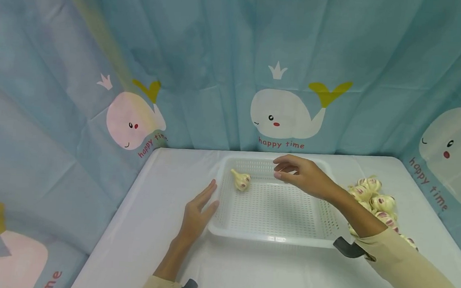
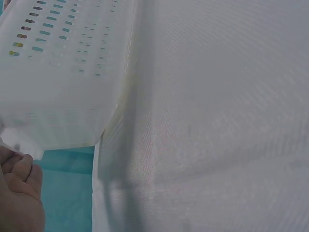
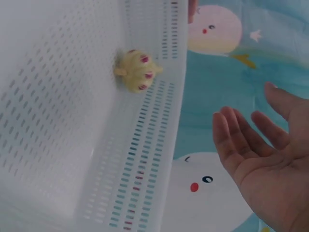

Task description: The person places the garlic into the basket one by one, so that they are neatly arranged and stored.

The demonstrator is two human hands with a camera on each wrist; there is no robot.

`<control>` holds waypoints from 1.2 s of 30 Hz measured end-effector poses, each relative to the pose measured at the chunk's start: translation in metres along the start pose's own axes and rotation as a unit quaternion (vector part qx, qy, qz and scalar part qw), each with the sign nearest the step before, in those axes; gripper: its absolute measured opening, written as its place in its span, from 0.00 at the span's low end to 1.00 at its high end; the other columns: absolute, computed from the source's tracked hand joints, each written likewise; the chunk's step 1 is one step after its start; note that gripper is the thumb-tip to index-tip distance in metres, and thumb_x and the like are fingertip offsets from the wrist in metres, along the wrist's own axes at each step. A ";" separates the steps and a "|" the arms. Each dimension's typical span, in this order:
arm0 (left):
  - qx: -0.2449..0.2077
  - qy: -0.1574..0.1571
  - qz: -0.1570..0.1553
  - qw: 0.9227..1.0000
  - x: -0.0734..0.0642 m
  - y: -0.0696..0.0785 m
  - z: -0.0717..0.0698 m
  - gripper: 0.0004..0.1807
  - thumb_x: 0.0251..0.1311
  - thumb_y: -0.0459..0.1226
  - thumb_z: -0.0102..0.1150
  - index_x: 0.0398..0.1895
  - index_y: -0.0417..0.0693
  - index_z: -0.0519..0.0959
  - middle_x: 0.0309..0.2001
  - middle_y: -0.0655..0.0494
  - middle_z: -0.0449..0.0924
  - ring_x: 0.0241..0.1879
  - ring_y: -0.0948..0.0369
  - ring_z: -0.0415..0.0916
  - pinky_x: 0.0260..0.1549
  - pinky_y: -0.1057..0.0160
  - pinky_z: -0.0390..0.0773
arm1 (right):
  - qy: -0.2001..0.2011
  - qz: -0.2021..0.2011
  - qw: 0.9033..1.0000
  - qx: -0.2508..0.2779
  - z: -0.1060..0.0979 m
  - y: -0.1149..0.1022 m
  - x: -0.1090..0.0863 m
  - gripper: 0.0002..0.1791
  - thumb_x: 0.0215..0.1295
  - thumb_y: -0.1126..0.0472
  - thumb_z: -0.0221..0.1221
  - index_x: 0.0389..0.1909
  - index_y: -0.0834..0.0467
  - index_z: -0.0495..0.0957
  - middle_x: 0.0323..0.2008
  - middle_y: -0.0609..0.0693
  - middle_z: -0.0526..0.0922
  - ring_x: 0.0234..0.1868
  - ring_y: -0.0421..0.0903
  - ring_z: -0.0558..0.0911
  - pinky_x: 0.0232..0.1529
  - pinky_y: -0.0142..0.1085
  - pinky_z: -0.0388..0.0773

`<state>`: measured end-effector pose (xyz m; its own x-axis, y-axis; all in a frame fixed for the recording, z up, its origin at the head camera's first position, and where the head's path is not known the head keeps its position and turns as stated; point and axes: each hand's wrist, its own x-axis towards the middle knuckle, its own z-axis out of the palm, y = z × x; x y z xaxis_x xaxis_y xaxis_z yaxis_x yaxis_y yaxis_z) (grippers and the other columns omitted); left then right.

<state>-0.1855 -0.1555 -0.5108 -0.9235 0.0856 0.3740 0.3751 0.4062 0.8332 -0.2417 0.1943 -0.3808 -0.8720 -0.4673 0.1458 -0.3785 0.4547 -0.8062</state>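
A white perforated plastic basket (image 1: 268,238) stands on the table with a single garlic bulb (image 1: 242,182) in its far left corner. My left hand (image 1: 196,215) lies along the basket's left side, fingers extended with the tips at the rim. In the left wrist view, part of that hand (image 2: 20,195) shows beside the basket wall (image 2: 53,96). Above the basket's back part hovers my right hand (image 1: 302,176), its fingers loosely bent and nothing in them. The right wrist view shows its bare palm (image 3: 265,176), apart from the bulb (image 3: 137,72).
Several garlic bulbs (image 1: 383,203) are heaped right of the basket, partly behind my right forearm. The table (image 1: 253,275) has a white cover. A blue curtain (image 1: 219,72) with printed whales hangs behind and around it.
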 end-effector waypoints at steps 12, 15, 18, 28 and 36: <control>0.010 0.003 -0.013 1.000 -0.002 0.003 0.000 0.29 0.75 0.36 0.61 0.77 0.49 0.72 0.79 0.64 0.66 0.79 0.62 0.62 0.78 0.63 0.62 | 0.031 0.008 0.999 0.024 -0.022 0.007 -0.045 0.21 0.77 0.56 0.64 0.66 0.56 0.79 0.56 0.52 0.86 0.53 0.42 0.86 0.49 0.34 0.89; 0.008 0.002 -0.017 1.000 -0.002 0.003 0.001 0.29 0.75 0.36 0.61 0.77 0.49 0.72 0.79 0.65 0.65 0.79 0.64 0.61 0.78 0.64 0.62 | 0.040 0.012 0.999 0.017 -0.026 0.010 -0.057 0.21 0.77 0.56 0.63 0.66 0.56 0.78 0.57 0.52 0.86 0.53 0.39 0.86 0.49 0.32 0.89; 0.007 0.001 -0.019 1.000 -0.002 0.002 0.001 0.29 0.75 0.36 0.61 0.77 0.50 0.72 0.79 0.67 0.65 0.79 0.66 0.61 0.78 0.66 0.61 | 0.052 0.017 0.998 0.014 -0.030 0.015 -0.069 0.21 0.78 0.56 0.63 0.67 0.57 0.78 0.58 0.54 0.85 0.54 0.36 0.85 0.50 0.30 0.88; 0.005 0.000 -0.028 1.000 -0.001 0.000 0.000 0.29 0.76 0.38 0.60 0.78 0.54 0.71 0.79 0.69 0.65 0.79 0.68 0.60 0.79 0.67 0.59 | 0.104 0.040 0.994 0.010 -0.042 0.033 -0.108 0.23 0.78 0.58 0.62 0.69 0.60 0.75 0.60 0.55 0.84 0.51 0.35 0.87 0.50 0.28 0.88; -0.005 -0.004 -0.016 1.000 0.000 0.000 0.000 0.29 0.76 0.38 0.61 0.78 0.52 0.71 0.80 0.66 0.65 0.80 0.64 0.60 0.78 0.69 0.59 | 0.138 0.047 0.989 0.000 -0.055 0.052 -0.145 0.23 0.78 0.63 0.61 0.70 0.62 0.74 0.57 0.41 0.85 0.53 0.29 0.85 0.47 0.24 0.87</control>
<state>-0.1859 -0.1552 -0.5110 -0.9357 0.0795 0.3436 0.3457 0.3998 0.8489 -0.1524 0.3270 -0.4127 -0.9551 -0.1983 0.2200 -0.2908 0.4859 -0.8243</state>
